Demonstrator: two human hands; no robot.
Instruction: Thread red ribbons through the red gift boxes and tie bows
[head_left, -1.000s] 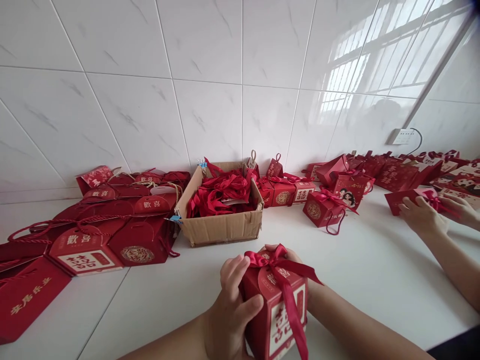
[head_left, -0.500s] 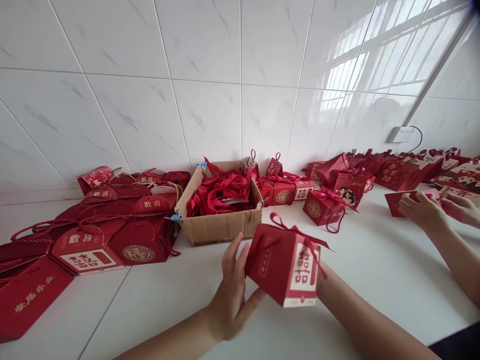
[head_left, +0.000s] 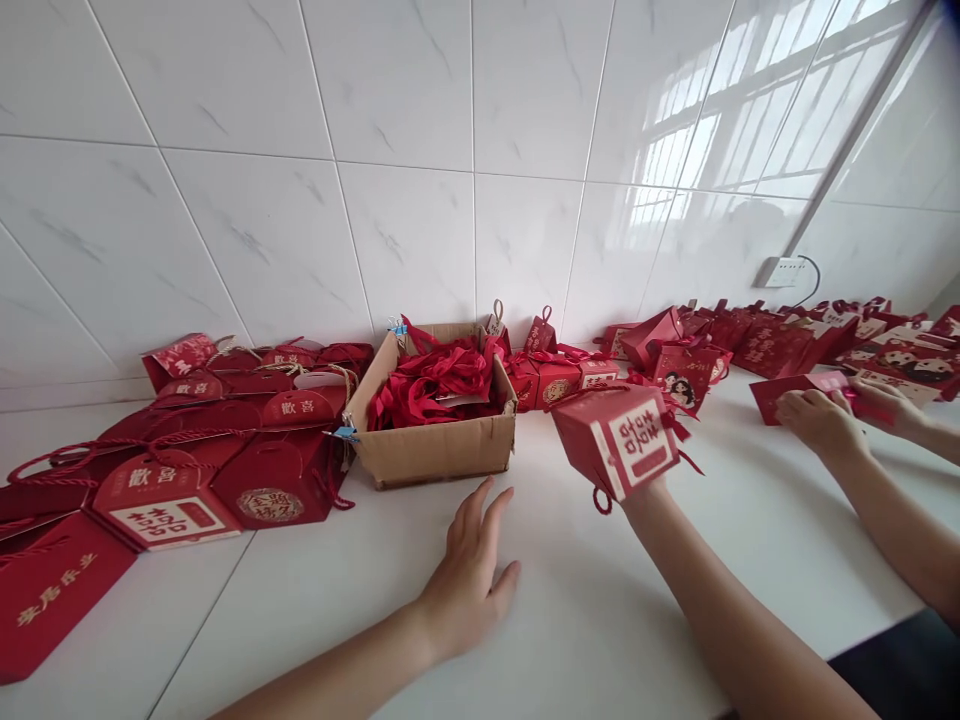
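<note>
Tilted in the air at centre right is a red gift box (head_left: 619, 440) with a white label, large characters and a red ribbon at its far side. My right hand (head_left: 643, 492) grips it from behind; the box hides nearly all the fingers. Over the white tabletop, my left hand (head_left: 471, 580) is empty, its fingers apart and its thumb held out. In front of that hand stands an open cardboard box (head_left: 435, 455) filled with loose red ribbons (head_left: 442, 385).
Red gift boxes with cord handles (head_left: 161, 490) crowd the left side. Small ribboned boxes (head_left: 559, 380) line the wall. At right, another person's hands (head_left: 825, 425) hold a red card piece (head_left: 772, 400), with many red bags (head_left: 772, 345) behind. A power strip (head_left: 780, 271) is by the wall.
The gift box has moved right and away from my left hand, turning so its label faces differently. My left hand has come off it. The view has shifted slightly.
</note>
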